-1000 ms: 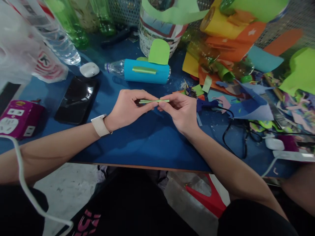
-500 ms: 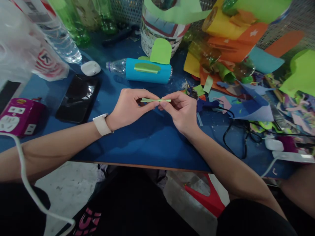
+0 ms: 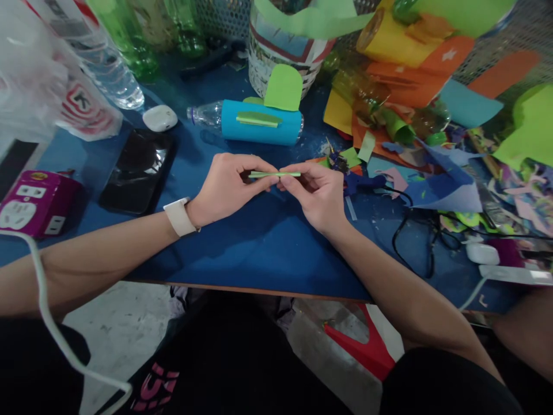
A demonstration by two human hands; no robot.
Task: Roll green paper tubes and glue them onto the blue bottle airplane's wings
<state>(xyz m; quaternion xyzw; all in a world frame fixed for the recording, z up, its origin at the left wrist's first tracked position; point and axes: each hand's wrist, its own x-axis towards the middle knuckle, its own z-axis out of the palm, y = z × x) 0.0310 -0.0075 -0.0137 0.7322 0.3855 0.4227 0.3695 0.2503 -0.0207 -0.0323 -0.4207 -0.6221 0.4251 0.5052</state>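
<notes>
Green paper, a slim strip [image 3: 261, 174] seen nearly edge-on, is pinched in both hands above the worktop [image 3: 259, 248], between the bottle [image 3: 270, 134] and the near edge. The left hand [image 3: 227, 187] has its grip closed on the strip's left part between thumb and fingers; the right hand [image 3: 322, 193] grips the right part likewise, the fingertips of the two almost meeting at its middle. The strip looks doubled, as if folded, though the edge-on view leaves its full shape hidden.

As for what is done, the bottle lies on its side, roughly parallel to the near edge, its neck toward the left end of the worktop. A blue sleeve [image 3: 233, 131] already wraps its body. A rounded green tab [image 3: 283, 89] stands up from the sleeve's far side, and a long green flap [image 3: 259, 119] sits along the top; a little more green shows behind. Whether these are glued or only resting, I cannot tell.

As for what is left, the strip is apart from the bottle, so by my reading the held piece is at a shaping or creasing stage and not joined to anything. Offcuts [image 3: 529, 190] are heaped toward the right end, and the phone [image 3: 136, 173] lies on the left.
</notes>
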